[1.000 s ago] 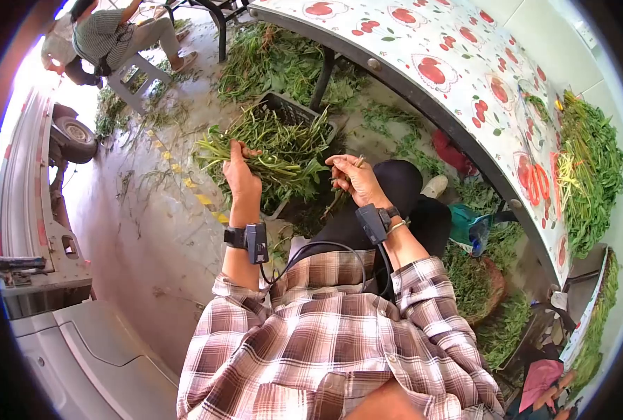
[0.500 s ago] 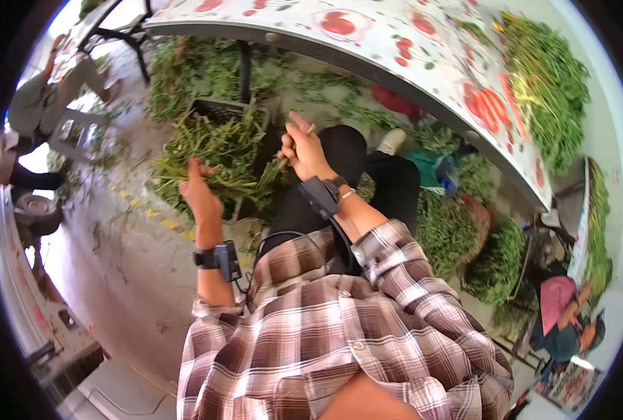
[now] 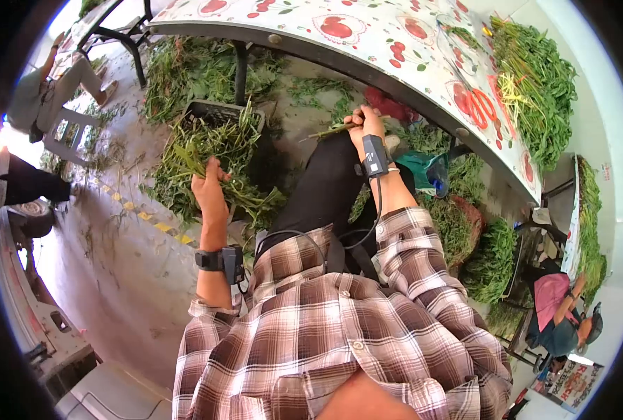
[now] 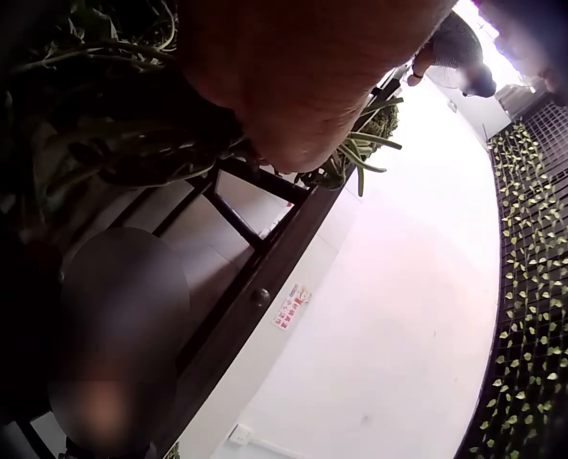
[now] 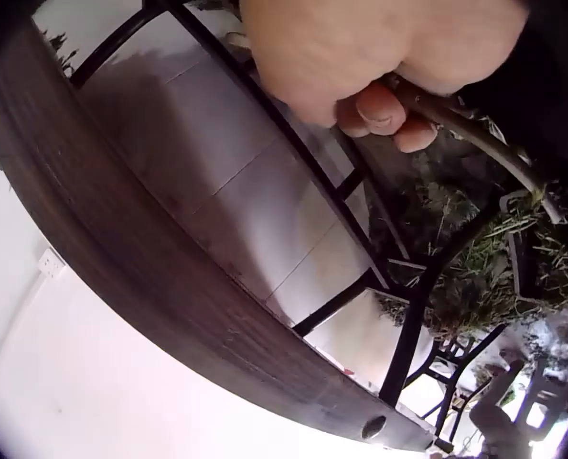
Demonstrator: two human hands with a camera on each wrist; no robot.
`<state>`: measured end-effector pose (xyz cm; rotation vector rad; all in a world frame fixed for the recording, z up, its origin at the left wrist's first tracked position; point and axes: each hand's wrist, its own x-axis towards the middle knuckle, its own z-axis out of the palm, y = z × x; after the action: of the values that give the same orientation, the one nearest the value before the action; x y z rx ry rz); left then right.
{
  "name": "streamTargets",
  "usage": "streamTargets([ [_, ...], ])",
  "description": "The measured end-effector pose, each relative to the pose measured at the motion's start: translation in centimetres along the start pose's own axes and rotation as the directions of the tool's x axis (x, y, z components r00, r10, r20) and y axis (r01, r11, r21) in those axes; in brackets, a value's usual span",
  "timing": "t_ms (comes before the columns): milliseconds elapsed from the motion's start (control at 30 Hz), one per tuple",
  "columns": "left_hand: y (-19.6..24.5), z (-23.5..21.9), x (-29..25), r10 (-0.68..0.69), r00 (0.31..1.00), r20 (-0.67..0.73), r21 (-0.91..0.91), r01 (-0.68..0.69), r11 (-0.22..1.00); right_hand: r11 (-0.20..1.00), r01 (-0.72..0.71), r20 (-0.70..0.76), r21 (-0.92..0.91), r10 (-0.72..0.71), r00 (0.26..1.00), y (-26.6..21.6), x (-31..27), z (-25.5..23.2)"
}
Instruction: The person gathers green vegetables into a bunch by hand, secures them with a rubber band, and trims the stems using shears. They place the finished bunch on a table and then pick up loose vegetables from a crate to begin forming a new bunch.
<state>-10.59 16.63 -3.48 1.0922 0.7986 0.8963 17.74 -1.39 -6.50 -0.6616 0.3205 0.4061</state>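
My left hand (image 3: pixel 211 196) grips a bunch of leafy green stems (image 3: pixel 189 162) over the heaped greens in a dark plastic crate (image 3: pixel 217 110). In the left wrist view, cut stem ends (image 4: pixel 365 153) stick out past that hand. Farther right, above the dark-trousered knee, my right hand (image 3: pixel 367 129) holds a few thin stems (image 3: pixel 329 131), their ends pointing left toward the crate. The right wrist view has one brownish stem (image 5: pixel 484 143) running out from between the curled fingers (image 5: pixel 381 107).
A table with a fruit-print cover (image 3: pixel 367 42) arches over the far side, bearing orange-handled scissors (image 3: pixel 481 108) and a pile of greens (image 3: pixel 535 91). Loose greens (image 3: pixel 185 70) cover the floor beneath. One person (image 3: pixel 560 318) is at the right, another (image 3: pixel 66 87) at the far left.
My right hand has moved right, away from the crate, carrying the stems. The left hand stays by the crate with its bunch. The head view swung right early on.
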Motion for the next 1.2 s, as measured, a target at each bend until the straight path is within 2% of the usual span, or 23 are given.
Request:
streamTargets([
  [67,0.4,0.0,-0.2,0.007,1.000,0.025,-0.025,-0.006,1.000,0.998,-0.049,0.067,-0.033,0.051,0.996,0.3,-0.6,0.7],
  [133,0.7,0.1,-0.4,0.022,1.000,0.010,-0.002,-0.022,1.000,0.998,-0.058,0.050,-0.003,0.058,0.997,0.3,-1.1,1.0],
  [200,0.7,0.1,-0.4,0.007,1.000,0.002,-0.020,-0.007,1.000,0.998,-0.067,0.149,-0.008,0.067,0.986,0.7,0.5,-0.3],
  [300,0.7,0.3,-0.7,0.004,1.000,0.023,-0.017,-0.003,1.000,0.997,-0.078,0.184,-0.013,0.079,0.980,1.2,-0.7,0.1],
  [333,0.6,0.5,-0.7,-0.004,0.999,0.034,-0.015,0.005,1.000,0.997,-0.012,0.151,-0.079,0.024,0.988,1.2,-1.3,0.7],
  [400,0.2,0.5,-0.9,-0.020,0.998,0.065,-0.004,0.021,1.000,0.998,-0.001,0.049,-0.060,0.004,0.999,0.7,-2.0,1.3],
  [533,-0.3,0.4,-1.6,-0.060,0.993,0.102,0.052,0.054,0.997,0.995,-0.080,0.091,0.066,0.074,0.993,0.4,-0.7,0.0],
  [600,-0.5,0.5,-1.6,-0.072,0.991,0.109,0.059,0.066,0.996,0.986,-0.167,0.145,-0.008,0.166,0.975,0.6,-1.0,0.2],
  [667,0.2,1.0,-1.6,-0.072,0.991,0.110,0.002,0.072,0.997,0.983,-0.166,0.179,-0.075,0.177,0.968,1.0,-2.7,0.9],
  [700,0.5,1.1,-1.7,-0.074,0.992,0.098,0.013,0.073,0.997,0.970,-0.196,0.227,-0.141,0.225,0.948,1.4,-3.3,1.2],
  [767,1.3,1.6,-1.3,-0.077,0.993,0.092,-0.084,0.085,0.993,0.937,-0.247,0.290,-0.249,0.315,0.904,2.4,-4.1,1.6],
  [800,1.4,1.6,-1.0,-0.075,0.994,0.083,-0.078,0.081,0.994,0.934,-0.257,0.291,-0.247,0.325,0.900,2.9,-4.5,1.7],
  [900,1.0,1.6,0.0,-0.102,0.993,0.059,-0.227,0.113,0.967,0.891,-0.285,0.394,-0.353,0.418,0.819,4.3,-6.1,2.0],
  [933,1.1,1.7,0.1,-0.102,0.993,0.057,-0.224,0.112,0.968,0.862,-0.267,0.382,-0.431,0.442,0.811,4.5,-7.3,2.6],
  [1033,0.9,2.2,0.3,-0.152,0.988,0.016,-0.281,0.150,0.948,0.701,-0.220,0.376,-0.678,0.588,0.717,5.1,-9.3,3.5],
  [1133,0.3,2.7,0.4,-0.152,0.988,0.040,-0.273,0.157,0.949,0.521,0.062,0.449,-0.851,0.662,0.599,5.4,-11.9,5.2],
  [1167,0.2,3.0,0.3,-0.144,0.989,0.035,-0.249,0.148,0.957,0.511,0.129,0.478,-0.850,0.647,0.594,5.4,-13.0,5.7],
  [1200,0.1,3.3,0.2,-0.136,0.990,0.031,-0.225,0.140,0.964,0.461,0.206,0.492,-0.863,0.676,0.549,5.7,-13.1,5.7],
])
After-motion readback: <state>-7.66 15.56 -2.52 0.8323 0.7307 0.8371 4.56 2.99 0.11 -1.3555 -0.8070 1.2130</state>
